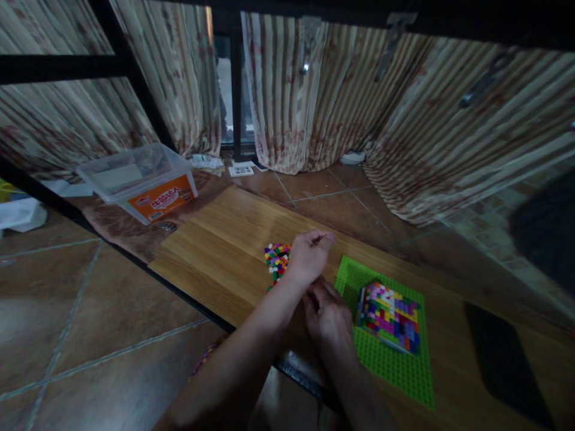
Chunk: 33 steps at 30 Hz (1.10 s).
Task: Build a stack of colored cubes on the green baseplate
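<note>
My left hand (311,256) is over the wooden board, its fingers curled into a pinch; whatever they hold is too small to make out. Just below it, my right hand (331,314) has its fingers bent inward, partly behind my left wrist, so their contents are hidden. A pile of small colourful toy bricks (276,256) lies at the left of my left hand, partly covered by that arm. Right of both hands lies a green studded baseplate (395,374). On it stands a block built of many-coloured bricks (390,314).
A dark flat rectangular object (503,353) lies at the board's right. Beyond the left end of the wooden board (211,245) stands a clear plastic box (179,161) with an orange label. Striped curtains (305,108) hang behind, and a black metal frame (139,90) crosses the left side.
</note>
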Available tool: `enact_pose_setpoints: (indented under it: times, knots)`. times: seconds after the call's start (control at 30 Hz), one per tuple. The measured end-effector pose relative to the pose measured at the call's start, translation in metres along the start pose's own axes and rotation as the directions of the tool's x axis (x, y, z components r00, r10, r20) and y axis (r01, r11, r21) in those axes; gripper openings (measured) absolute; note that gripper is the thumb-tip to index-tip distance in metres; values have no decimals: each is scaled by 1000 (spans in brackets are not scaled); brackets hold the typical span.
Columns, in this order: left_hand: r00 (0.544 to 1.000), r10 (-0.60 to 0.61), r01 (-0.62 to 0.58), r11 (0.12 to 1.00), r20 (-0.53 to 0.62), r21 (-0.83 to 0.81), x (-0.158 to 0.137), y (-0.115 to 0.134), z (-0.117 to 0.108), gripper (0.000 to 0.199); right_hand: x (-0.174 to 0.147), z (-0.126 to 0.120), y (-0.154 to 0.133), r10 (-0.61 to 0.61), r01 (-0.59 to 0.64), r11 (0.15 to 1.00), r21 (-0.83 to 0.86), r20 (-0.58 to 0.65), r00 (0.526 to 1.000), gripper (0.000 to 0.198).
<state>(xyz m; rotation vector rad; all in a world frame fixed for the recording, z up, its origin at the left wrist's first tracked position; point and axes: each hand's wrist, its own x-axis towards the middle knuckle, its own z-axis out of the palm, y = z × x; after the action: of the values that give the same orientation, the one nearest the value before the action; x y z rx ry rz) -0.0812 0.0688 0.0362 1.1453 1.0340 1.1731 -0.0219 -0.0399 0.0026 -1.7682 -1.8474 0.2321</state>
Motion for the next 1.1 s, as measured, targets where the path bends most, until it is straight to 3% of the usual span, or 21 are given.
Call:
enact_pose_setpoints:
  times: [0.67,0.8,0.9,1.1]
  knots:
    - [996,16,-23,997,82,80,-5,-11,14,22,-1,3,1,18,-18,999,28,-5,1000,23]
    - [996,3,-12,994,84,107,-8,-6,14,21,0,-18,-4,29,-25,988,152,-23,999,20]
    - [995,2,-16,991,103,131,-8,-6,14,21,0,-40,-2,63,-37,972,232,-105,992,15]
    - [987,1,-20,993,158,117,-8,-10,18,20,-3,-75,32,201,-126,956,265,-277,940,26]
